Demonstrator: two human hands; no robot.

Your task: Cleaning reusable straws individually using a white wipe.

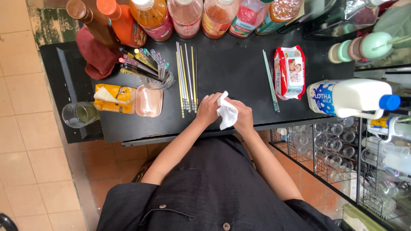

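Both hands meet over the front edge of a black counter (231, 64). My left hand (208, 109) and my right hand (242, 116) are closed together on a white wipe (227, 114), which bunches up between them. Several long thin chopsticks (186, 79) lie in a row just left of my left hand. One pale green pair of chopsticks (270, 81) lies right of my right hand, beside a red and white pack of wet wipes (290, 72).
A glass holder (157, 80) with coloured chopsticks, a pink tray (149, 101), a yellow tissue pack (113, 98) and an empty glass (79, 114) sit at the left. Bottles (184, 17) line the back edge. A white milk jug (349, 97) lies right, above a wire rack of glasses (338, 145).
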